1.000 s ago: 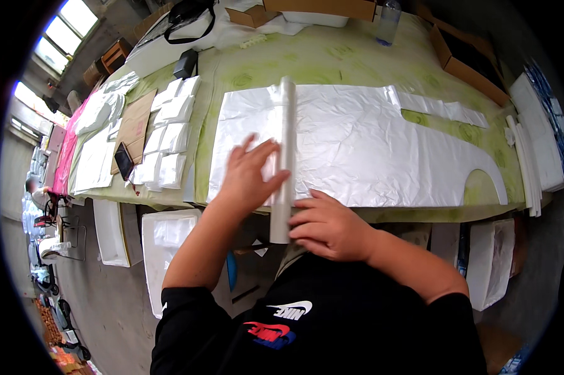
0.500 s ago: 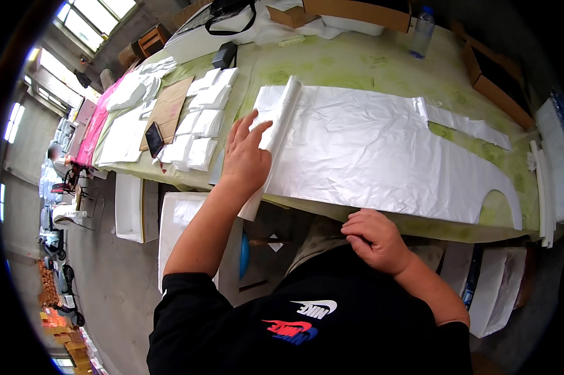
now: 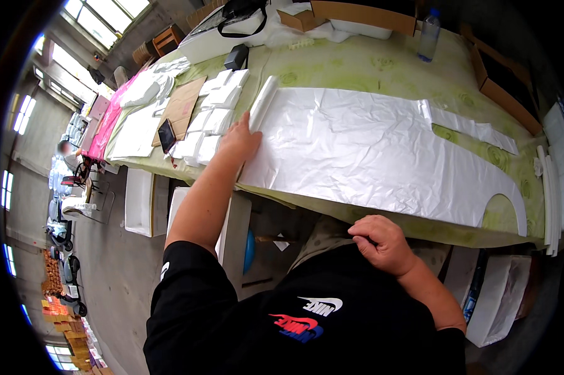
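A thin white plastic sheet [image 3: 369,150], cut like an apron with a curved cutout and a strap-like strip, lies spread and wrinkled over the table. Its left end forms a narrow roll [image 3: 265,100]. My left hand [image 3: 239,142] rests palm down on that roll, fingers stretched out along it and their tips partly hidden. Just off the table's front edge, near my body, my right hand [image 3: 382,242] hovers with its fingers curled in and nothing visible in them; it is apart from the sheet.
Small folded white packets [image 3: 214,115] lie in rows left of the sheet, beside a cardboard piece [image 3: 185,103] and a dark phone [image 3: 166,135]. A water bottle [image 3: 429,36] and open cardboard box [image 3: 504,81] stand at the back right. White rolls [image 3: 549,200] lie at the right end.
My left hand has moved left with the roll, leaving more of the sheet lying flat. Its fingers were spread more widely before. The right hand stays nearly in place.
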The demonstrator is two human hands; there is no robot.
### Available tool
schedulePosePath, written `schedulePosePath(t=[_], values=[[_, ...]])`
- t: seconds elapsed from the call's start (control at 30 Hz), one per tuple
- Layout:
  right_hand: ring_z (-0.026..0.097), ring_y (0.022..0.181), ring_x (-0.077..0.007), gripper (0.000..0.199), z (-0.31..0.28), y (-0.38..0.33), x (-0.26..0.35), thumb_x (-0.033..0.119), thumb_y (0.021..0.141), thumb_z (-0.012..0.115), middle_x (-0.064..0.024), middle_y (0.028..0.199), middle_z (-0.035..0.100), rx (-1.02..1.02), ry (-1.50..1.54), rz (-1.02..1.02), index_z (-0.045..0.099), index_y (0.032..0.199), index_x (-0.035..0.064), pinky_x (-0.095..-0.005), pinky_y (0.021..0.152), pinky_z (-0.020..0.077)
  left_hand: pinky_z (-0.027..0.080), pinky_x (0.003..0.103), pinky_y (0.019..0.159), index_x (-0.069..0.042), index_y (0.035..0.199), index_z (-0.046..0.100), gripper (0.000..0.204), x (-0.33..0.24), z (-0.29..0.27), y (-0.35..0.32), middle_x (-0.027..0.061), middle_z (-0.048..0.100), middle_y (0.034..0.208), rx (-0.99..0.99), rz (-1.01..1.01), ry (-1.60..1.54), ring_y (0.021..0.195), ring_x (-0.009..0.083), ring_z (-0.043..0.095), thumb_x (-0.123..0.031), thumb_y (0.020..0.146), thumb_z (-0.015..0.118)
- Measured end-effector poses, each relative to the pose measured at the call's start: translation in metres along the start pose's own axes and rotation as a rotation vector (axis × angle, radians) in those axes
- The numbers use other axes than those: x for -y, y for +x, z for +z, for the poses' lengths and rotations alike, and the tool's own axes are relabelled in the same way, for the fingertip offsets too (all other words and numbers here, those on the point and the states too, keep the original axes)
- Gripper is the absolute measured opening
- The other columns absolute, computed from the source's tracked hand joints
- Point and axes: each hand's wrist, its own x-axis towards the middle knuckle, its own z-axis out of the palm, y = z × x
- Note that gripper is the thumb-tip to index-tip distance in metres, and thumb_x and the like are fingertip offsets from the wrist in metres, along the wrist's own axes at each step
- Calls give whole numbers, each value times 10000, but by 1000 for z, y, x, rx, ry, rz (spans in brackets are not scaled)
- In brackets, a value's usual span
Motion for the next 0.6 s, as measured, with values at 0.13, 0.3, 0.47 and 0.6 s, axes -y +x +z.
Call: schedulePosePath(t=[0.13,0.3,0.47,0.6], values=[[693,874,-276,155,-5,-4,0,45,854,736,-105,939,722,-3,42,58,730,1009,48,-352,792,561,455,404,1073,-124,1616,272,799,-5,-7,1,227,590,1400,-10,62,-405,1253,337,601,-317,941,653],[661,1048,-201,379,1,-2,4,81,907,727,-99,1187,657,-5,219,290,646,1276,56,-329,889,543,546,337,769,-210,1654,156,741,-86,7,-40,162,671,1248,250,217,-1324,877,167,612,-193,1021,540],[593,1157,-201,957,5,7,-2,141,969,694,-221,1375,520,55,723,628,11,1636,79,-355,947,522,589,371,724,-277,1651,29,865,-175,42,-78,153,643,1239,379,246,-1601,876,185,634,-174,1028,620],[610,1132,-216,959,-1,-3,-8,176,961,707,-212,1328,570,-47,601,764,33,1629,39,-368,948,513,602,397,742,-310,1647,1,919,-218,59,-98,131,604,1250,527,202,-1661,918,196,634,-142,1008,640]])
